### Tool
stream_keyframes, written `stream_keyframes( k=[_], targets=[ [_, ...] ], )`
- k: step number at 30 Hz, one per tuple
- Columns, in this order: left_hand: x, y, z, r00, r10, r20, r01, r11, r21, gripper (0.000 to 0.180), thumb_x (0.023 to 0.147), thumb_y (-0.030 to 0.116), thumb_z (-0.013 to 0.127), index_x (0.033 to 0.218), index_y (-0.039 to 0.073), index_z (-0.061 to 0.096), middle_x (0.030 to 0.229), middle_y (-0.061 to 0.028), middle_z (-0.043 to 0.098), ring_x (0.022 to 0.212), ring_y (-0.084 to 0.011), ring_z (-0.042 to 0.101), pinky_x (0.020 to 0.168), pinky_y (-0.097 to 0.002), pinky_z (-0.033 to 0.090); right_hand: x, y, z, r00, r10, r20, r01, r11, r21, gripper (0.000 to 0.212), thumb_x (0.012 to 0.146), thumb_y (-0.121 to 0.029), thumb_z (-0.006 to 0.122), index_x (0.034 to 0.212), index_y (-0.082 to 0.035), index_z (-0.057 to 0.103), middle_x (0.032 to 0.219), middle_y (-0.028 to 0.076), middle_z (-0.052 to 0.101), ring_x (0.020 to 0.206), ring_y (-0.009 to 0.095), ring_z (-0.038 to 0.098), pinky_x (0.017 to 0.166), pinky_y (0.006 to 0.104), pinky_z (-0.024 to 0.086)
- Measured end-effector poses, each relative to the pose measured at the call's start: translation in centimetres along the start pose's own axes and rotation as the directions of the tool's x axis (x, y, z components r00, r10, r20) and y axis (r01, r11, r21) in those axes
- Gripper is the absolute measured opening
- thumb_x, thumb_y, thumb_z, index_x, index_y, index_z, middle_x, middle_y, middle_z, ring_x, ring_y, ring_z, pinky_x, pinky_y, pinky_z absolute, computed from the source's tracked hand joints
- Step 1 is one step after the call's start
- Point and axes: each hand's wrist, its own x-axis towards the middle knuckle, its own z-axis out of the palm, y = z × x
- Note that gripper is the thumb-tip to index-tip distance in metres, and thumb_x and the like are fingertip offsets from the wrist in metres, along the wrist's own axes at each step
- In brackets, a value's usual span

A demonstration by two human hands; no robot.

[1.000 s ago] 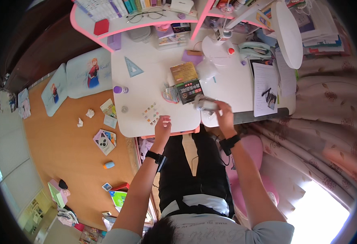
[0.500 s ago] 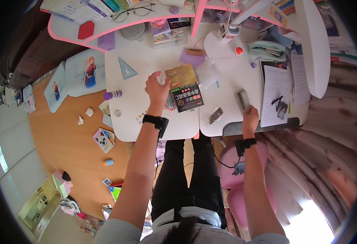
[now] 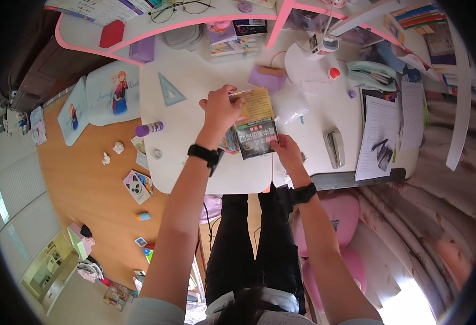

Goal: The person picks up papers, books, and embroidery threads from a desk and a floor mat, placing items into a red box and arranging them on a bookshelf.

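The bare left hand [image 3: 222,111] and right hand [image 3: 289,153] are holding opposite sides of a flat, yellow-and-black paper book [image 3: 256,125] between them. It is probably feeling light and bendy, its edges likely giving good grip.

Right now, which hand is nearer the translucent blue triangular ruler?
Left. Left hand is right of ruler, touching the yellow-black book; right hand is farther right, at the book's lower corner.
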Motion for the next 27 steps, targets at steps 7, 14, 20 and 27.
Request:
stream_keyframes(
  k=[7,14,20,27],
  targets=[
    [-10.3,0.6,-4.6,0.995,0.050,-0.091,-0.089,0.854,-0.512,0.030,0.069,0.013,0.065,0.097,0.004,0.057,0.082,-0.0087,0.054,0.077,-0.0197,0.053,0.070,-0.0300,0.040,-7.4,-4.3,-3.5,0.999,-0.029,0.029,0.017,0.938,0.346,0.024,0.084,-0.005,0.049,0.106,0.005,0.050,0.087,0.003,0.057,0.080,0.008,0.051,0.072,0.0208,0.041],
    [-23.3,-6.2,-3.3,0.773,-0.165,0.613,0.634,0.144,-0.760,0.029,0.072,0.000,0.060,0.097,0.004,0.049,0.093,-0.0027,0.056,0.086,-0.0104,0.053,0.077,-0.0238,0.042,-9.5,-3.1,-3.7,0.889,-0.025,0.456,-0.044,0.989,0.140,0.029,0.079,-0.001,0.055,0.108,0.000,0.052,0.085,-0.001,0.053,0.077,0.008,0.051,0.070,0.0195,0.042],
    [-31.8,-12.9,-4.5,0.860,-0.181,0.477,0.464,-0.115,-0.879,0.051,0.073,0.005,0.061,0.120,0.002,0.042,0.112,-0.0045,0.052,0.104,-0.0141,0.048,0.091,-0.0284,0.036,-9.7,-6.7,2.2,0.779,0.092,0.620,-0.232,0.961,0.149,0.037,0.080,-0.002,0.052,0.116,-0.002,0.046,0.093,0.003,0.050,0.078,0.012,0.056,0.071,0.0207,0.043],
    [-40.4,-24.2,-2.8,0.659,-0.743,0.115,-0.280,-0.385,-0.880,0.035,0.079,0.007,0.054,0.113,0.008,0.045,0.107,-0.0041,0.053,0.103,-0.0189,0.050,0.090,-0.0341,0.040,-9.0,-7.6,8.4,0.771,0.063,0.633,-0.053,0.998,-0.034,0.026,0.087,-0.019,0.048,0.109,-0.004,0.050,0.089,0.003,0.052,0.082,0.014,0.057,0.072,0.0246,0.042]
  ],
)
